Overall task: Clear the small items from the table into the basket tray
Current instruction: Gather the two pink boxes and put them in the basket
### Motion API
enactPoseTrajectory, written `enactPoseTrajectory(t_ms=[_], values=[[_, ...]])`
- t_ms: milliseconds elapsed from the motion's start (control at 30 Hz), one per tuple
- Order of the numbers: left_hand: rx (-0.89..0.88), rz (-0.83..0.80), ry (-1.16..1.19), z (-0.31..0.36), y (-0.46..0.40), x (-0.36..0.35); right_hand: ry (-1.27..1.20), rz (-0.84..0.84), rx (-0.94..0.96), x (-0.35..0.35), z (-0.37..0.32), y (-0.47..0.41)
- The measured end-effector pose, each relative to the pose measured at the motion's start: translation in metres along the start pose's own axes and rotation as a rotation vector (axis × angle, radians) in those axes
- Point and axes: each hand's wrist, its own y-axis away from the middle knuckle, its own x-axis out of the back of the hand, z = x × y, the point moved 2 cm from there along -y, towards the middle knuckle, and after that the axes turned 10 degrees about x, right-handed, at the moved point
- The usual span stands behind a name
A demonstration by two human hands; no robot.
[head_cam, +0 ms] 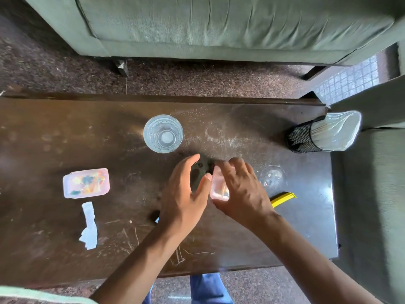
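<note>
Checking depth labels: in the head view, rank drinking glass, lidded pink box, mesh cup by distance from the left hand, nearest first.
1. Drinking glass: just beyond the left hand.
2. Lidded pink box: out to its left.
3. Mesh cup: far right, by the table edge.

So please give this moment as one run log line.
left hand: on dark object | right hand: grasping pink box | basket tray: not visible | glass: untouched

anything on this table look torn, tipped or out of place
A torn strip of white paper lies ragged near the table's front left, below the pink lidded box. The black mesh cup at the far right stands upright in this top-down view. No spills are visible.
</note>
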Motion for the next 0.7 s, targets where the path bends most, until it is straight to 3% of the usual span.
enactPoseTrajectory(t_ms=[200,300,500,600,700], values=[[0.251,-0.12,0.309,0.007,-0.006,0.013,-0.278,0.283,0.096,0.042,-0.026,0.004],[0.352,-0.293,0.573,0.007,-0.009,0.023,-0.454,0.34,0.186,0.055,-0.045,0.008],[0.389,-0.615,0.769,-0.007,0.005,0.055,-0.565,0.329,0.314,0.052,-0.074,0.004],[0.397,-0.638,0.83,-0.014,0.007,0.075,-0.527,0.286,0.354,0.044,-0.084,0.001],[0.407,-0.548,0.842,-0.025,0.006,0.094,-0.439,0.237,0.415,0.034,-0.095,-0.004]])
